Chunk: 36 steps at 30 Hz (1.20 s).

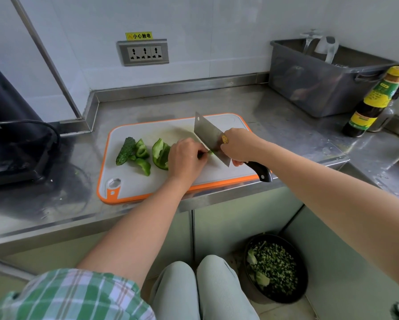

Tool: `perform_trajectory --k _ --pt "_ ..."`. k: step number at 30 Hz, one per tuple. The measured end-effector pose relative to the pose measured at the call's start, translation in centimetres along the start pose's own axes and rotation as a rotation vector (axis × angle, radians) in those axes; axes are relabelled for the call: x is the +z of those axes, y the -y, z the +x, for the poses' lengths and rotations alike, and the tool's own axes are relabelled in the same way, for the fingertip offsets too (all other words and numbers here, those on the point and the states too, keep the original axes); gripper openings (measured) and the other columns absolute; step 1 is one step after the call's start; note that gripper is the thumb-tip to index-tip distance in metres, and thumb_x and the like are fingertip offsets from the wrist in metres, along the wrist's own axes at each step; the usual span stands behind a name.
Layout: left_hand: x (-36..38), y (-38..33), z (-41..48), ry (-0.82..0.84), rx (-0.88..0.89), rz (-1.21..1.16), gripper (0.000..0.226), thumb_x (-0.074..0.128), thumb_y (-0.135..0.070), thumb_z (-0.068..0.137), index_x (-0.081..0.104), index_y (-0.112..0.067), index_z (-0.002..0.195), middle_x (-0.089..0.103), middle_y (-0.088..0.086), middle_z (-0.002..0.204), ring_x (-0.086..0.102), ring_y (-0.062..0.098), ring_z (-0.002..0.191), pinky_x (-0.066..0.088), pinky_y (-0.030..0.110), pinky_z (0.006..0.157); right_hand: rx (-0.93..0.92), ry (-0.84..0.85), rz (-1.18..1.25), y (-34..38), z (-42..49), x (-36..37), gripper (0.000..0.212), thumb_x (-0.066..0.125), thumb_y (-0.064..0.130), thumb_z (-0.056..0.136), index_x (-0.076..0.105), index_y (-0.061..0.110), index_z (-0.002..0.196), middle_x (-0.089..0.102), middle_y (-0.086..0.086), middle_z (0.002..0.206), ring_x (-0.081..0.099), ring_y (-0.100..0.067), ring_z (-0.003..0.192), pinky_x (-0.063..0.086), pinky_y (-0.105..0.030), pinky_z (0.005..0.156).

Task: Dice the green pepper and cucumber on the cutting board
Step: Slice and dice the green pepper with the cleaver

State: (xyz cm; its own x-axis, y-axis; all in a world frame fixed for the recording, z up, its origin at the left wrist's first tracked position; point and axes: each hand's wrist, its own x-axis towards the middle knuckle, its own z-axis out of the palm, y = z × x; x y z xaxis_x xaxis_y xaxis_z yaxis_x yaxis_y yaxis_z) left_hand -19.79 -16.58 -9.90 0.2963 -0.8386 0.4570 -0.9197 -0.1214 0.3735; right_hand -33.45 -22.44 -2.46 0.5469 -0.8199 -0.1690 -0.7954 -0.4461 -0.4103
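Note:
A white cutting board (147,181) with an orange rim lies on the steel counter. On its left part sit a dark green cucumber piece (125,150) and several green pepper pieces (160,153). My left hand (185,158) curls its fingers onto a small strip of green pepper (210,152) at the board's middle. My right hand (238,145) grips a cleaver (208,137) by its black handle, the blade set down right beside my left fingertips on that strip.
A grey plastic bin (320,88) stands at the back right, a dark sauce bottle (374,105) beside it. A black appliance (11,135) with a cable fills the left counter. On the floor, a black bowl (275,269) holds chopped greens. A wall socket (144,53) is behind.

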Motion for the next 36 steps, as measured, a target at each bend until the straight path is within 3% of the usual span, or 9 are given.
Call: perform_trajectory --k 4,9,13,17,20,25,28,31,36 --pt "0.0 -0.1 0.0 0.006 0.016 0.018 0.009 0.068 -0.025 0.076 0.075 -0.023 0.071 0.062 0.003 0.068 0.056 0.029 0.068 0.026 0.026 0.057 0.086 -0.063 -0.121 0.3 0.7 1.6 0.013 0.043 0.005 0.084 0.045 0.008 0.071 0.055 -0.006 0.054 0.052 -0.022 0.051 0.04 -0.025 0.051" --pt "-0.1 0.1 -0.3 -0.025 0.036 -0.017 0.014 0.072 -0.028 0.076 0.077 -0.019 0.084 0.062 0.008 0.074 0.057 0.033 0.076 0.04 0.034 0.065 0.049 -0.148 -0.07 -0.6 1.3 1.7 0.024 0.039 0.013 0.094 0.034 0.015 0.071 0.054 -0.002 0.05 0.054 -0.024 0.051 0.032 -0.027 0.048" --pt "-0.7 0.2 -0.2 -0.029 -0.008 0.121 0.017 0.068 -0.036 0.08 0.075 -0.025 0.091 0.068 0.001 0.084 0.056 0.028 0.088 0.034 0.036 0.077 0.003 -0.138 -0.112 -0.6 1.1 0.2 0.021 0.039 0.011 0.092 0.036 0.014 0.071 0.056 -0.002 0.048 0.051 -0.015 0.043 0.03 -0.025 0.044" --pt "-1.3 0.0 -0.4 -0.005 -0.013 0.178 0.011 0.066 -0.03 0.08 0.076 -0.026 0.077 0.069 0.0 0.074 0.053 0.028 0.082 0.028 0.034 0.07 0.01 -0.036 -0.227 0.4 0.9 0.4 0.025 0.044 0.006 0.083 0.045 0.009 0.058 0.05 0.001 0.033 0.051 -0.018 0.046 0.034 -0.026 0.046" --pt "-1.3 -0.1 -0.7 -0.004 -0.015 0.135 0.008 0.071 -0.028 0.078 0.075 -0.025 0.071 0.067 0.002 0.07 0.053 0.031 0.079 0.027 0.032 0.067 0.036 -0.038 -0.225 0.5 1.1 1.3 0.02 0.046 0.004 0.078 0.047 0.009 0.059 0.055 -0.003 0.044 0.053 -0.023 0.05 0.037 -0.026 0.048" --pt "-1.0 0.5 -1.0 -0.044 0.041 0.098 0.01 0.075 -0.034 0.074 0.077 -0.025 0.069 0.063 0.001 0.063 0.052 0.031 0.075 0.031 0.032 0.066 0.055 -0.119 -0.116 0.3 1.4 2.5 0.02 0.043 0.008 0.089 0.036 0.015 0.07 0.056 -0.005 0.055 0.054 -0.026 0.056 0.042 -0.029 0.059" --pt "-1.1 0.5 -1.2 -0.061 0.059 0.111 0.018 0.07 -0.036 0.076 0.076 -0.023 0.064 0.06 0.001 0.058 0.051 0.029 0.073 0.03 0.032 0.065 0.05 -0.156 -0.076 -0.1 1.4 2.2 0.022 0.04 0.011 0.092 0.034 0.015 0.071 0.056 -0.002 0.052 0.054 -0.021 0.05 0.037 -0.028 0.053" --pt "-1.2 0.5 -1.3 -0.083 0.035 0.095 0.003 0.076 -0.023 0.071 0.076 -0.023 0.068 0.064 -0.001 0.059 0.053 0.029 0.073 0.03 0.031 0.067 0.027 -0.138 -0.099 -0.2 0.9 0.9 0.022 0.039 0.01 0.092 0.036 0.014 0.071 0.056 -0.002 0.05 0.05 -0.015 0.046 0.03 -0.026 0.046" --pt "-1.0 0.6 -1.2 -0.066 0.02 0.027 0.005 0.081 -0.025 0.069 0.076 -0.026 0.07 0.067 -0.005 0.064 0.053 0.026 0.077 0.032 0.031 0.068 0.018 -0.046 -0.249 0.5 0.6 1.0 0.026 0.044 0.005 0.082 0.046 0.01 0.057 0.055 -0.003 0.046 0.05 -0.02 0.047 0.034 -0.025 0.047"
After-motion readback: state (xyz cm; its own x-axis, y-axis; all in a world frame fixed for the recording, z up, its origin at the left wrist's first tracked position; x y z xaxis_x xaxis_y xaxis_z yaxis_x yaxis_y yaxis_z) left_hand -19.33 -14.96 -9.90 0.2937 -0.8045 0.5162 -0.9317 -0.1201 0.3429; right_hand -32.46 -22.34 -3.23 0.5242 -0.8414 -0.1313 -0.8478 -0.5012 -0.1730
